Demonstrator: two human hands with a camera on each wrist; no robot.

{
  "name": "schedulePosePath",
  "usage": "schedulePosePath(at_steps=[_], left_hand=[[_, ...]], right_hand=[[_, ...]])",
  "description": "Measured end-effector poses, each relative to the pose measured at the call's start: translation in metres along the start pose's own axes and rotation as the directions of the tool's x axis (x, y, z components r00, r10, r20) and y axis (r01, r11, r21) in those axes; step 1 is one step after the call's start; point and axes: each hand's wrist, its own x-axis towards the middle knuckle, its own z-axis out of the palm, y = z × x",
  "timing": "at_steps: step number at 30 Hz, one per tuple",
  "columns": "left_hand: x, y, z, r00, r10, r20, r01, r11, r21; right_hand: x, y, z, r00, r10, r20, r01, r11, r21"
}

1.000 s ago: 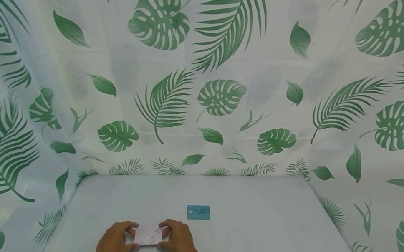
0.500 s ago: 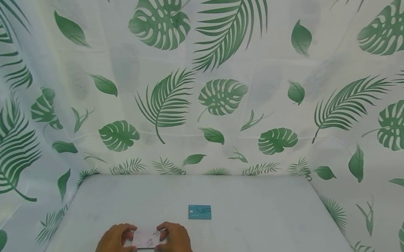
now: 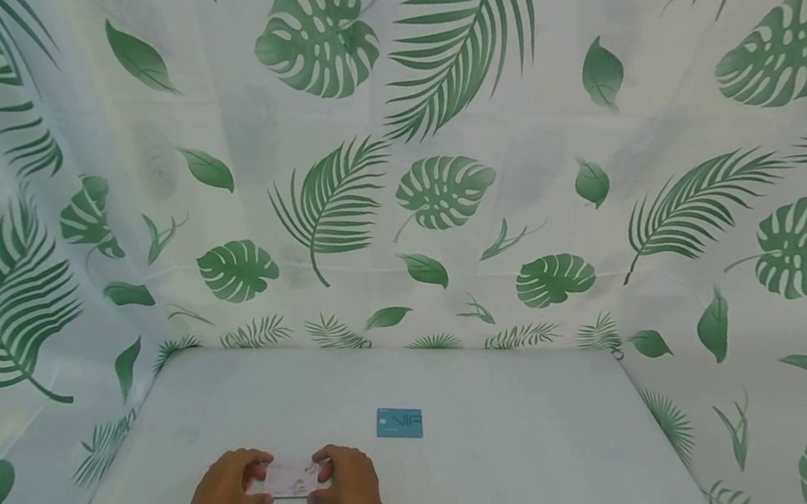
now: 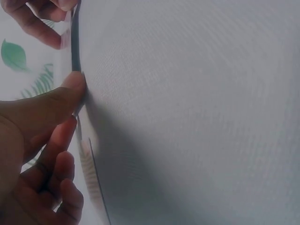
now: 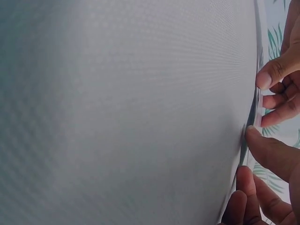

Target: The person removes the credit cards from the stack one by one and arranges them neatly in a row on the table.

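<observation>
A flat, card-sized pinkish-white piece with a faint flower-like print (image 3: 291,477) lies low over the white surface. My left hand (image 3: 223,494) pinches its left end between thumb and fingers, and my right hand (image 3: 352,483) grips the right end the same way. Seen edge-on in the left wrist view, it shows a dark edge (image 4: 76,49) running between the two thumbs. In the right wrist view the right thumb (image 5: 265,150) presses on that edge, close to the surface. A blue card marked VIP (image 3: 398,422) lies flat beyond the right hand.
The white-covered table (image 3: 534,454) stretches right and back from the hands. Hanging sheets printed with green leaves (image 3: 352,199) wall it in at the back and on both sides.
Both hands have shifted slightly left with the pinkish-white piece, then stayed nearly still over the last half second. The blue card lies where it was.
</observation>
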Motion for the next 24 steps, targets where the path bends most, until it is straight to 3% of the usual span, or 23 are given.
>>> schedulePosePath(at_steps=[15, 24], left_hand=[[-0.0009, -0.0016, 0.0031, 0.999, 0.041, -0.014, -0.04, 0.997, 0.061], [-0.0022, 0.0013, -0.0034, 0.999, 0.045, -0.01, -0.044, 0.998, 0.048]], right_hand=[[-0.002, -0.0023, -0.0026, 1.0, -0.024, -0.008, 0.024, 1.0, -0.012], [0.0001, 0.0008, -0.0011, 1.0, -0.007, 0.005, 0.007, 1.0, -0.01]])
